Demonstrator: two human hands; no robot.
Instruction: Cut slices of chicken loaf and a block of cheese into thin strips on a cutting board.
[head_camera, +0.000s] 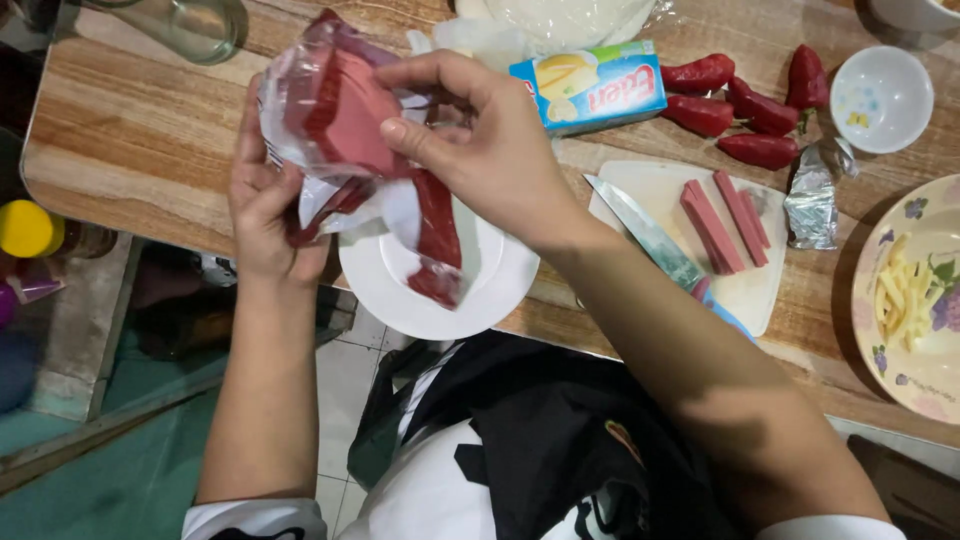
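My left hand (262, 210) grips the bottom of a clear and red plastic packet (330, 110) of pink sliced meat, held above a white plate (480, 290). My right hand (480, 140) pinches the top pink slice (352, 112) at the packet's open side, thumb on the meat. A torn red flap of the packet (438, 240) hangs down over the plate. Both hands are over the front edge of a wooden table (150, 130).
To the right lies a white cutting board (655, 190) with pink meat strips (722, 222) and a knife (645, 235). Behind are a blue and yellow box (590, 88), red peppers (735, 110), a small white bowl (882, 98), crumpled foil (812, 195), a floral plate (920, 300) of pale shreds and a glass (195, 25).
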